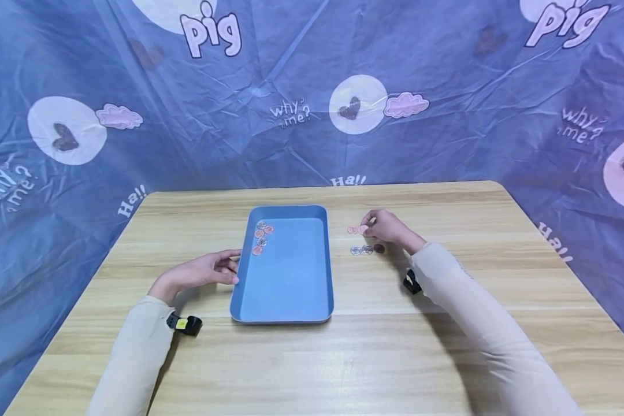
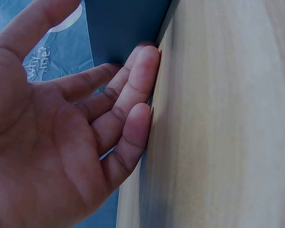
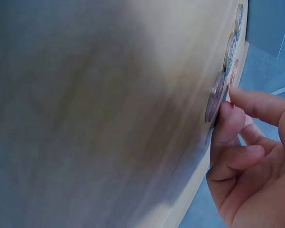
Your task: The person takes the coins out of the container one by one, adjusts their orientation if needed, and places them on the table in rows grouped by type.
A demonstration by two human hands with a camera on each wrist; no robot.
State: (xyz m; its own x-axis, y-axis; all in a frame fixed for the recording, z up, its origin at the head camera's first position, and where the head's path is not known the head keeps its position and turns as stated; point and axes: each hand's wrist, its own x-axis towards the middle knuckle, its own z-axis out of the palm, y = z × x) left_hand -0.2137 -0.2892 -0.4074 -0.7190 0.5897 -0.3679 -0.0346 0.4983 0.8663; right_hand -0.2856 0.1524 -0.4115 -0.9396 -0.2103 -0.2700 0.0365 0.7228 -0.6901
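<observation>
A blue rectangular tray lies on the table. Several copper and silver coins cluster in its upper left part. My left hand is at the tray's left side, fingers loosely bent and fingertips against its outer wall; in the left wrist view the lower fingers rest on the tabletop. Right of the tray, my right hand pinches a copper coin low at the table, its fingertips partly covering it. Another copper coin lies just left of it. In the right wrist view, thumb and fingers hide the pinched coin.
Nearer the front, two silver coins and a dark copper coin form a row beneath the right hand. The wooden table ends at a blue printed cloth behind and at both sides.
</observation>
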